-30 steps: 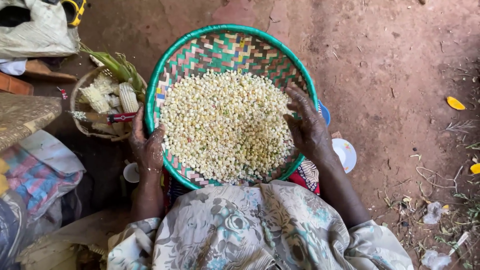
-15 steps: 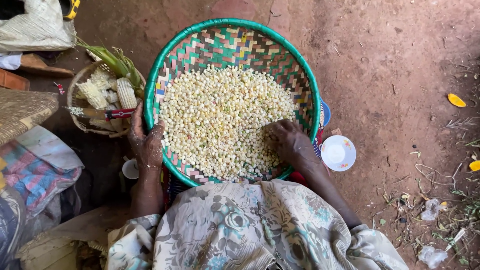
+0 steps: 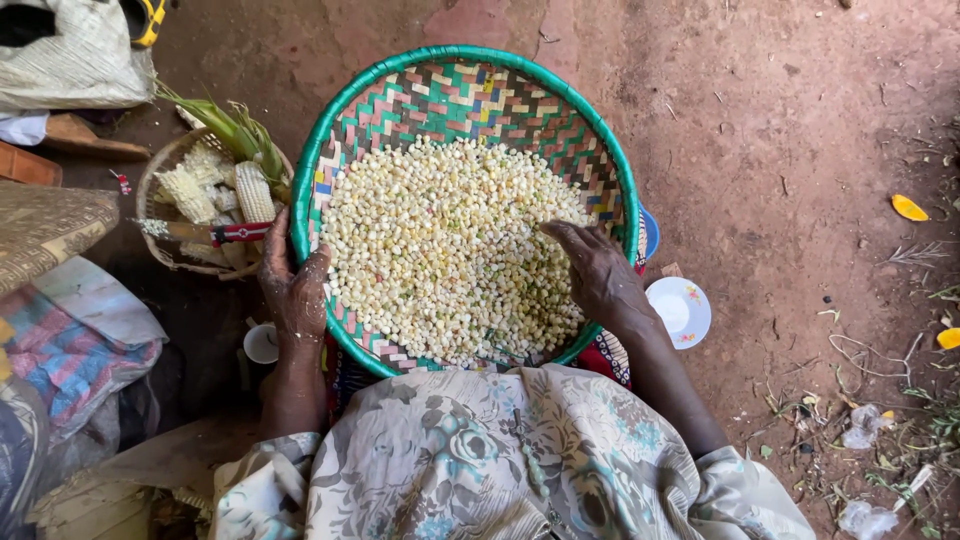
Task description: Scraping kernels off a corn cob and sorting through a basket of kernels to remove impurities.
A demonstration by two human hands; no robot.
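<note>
Loose cream garment with grey-green floral print, wide short sleeves, bare forearms, thin bracelet on left wrist

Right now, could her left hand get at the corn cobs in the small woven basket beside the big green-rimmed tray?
Probably yes. The left hand grips the rim of the big green-rimmed woven tray, and the small woven basket of corn cobs sits just beyond it with nothing between them. It would have to let go of the rim first.

Small basket (image 3: 160,185) of corn cobs (image 3: 255,192)

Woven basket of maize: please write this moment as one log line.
left hand: grips rim of woven basket | right hand: flat on maize kernels | beside: small basket of cobs, white saucer
</note>
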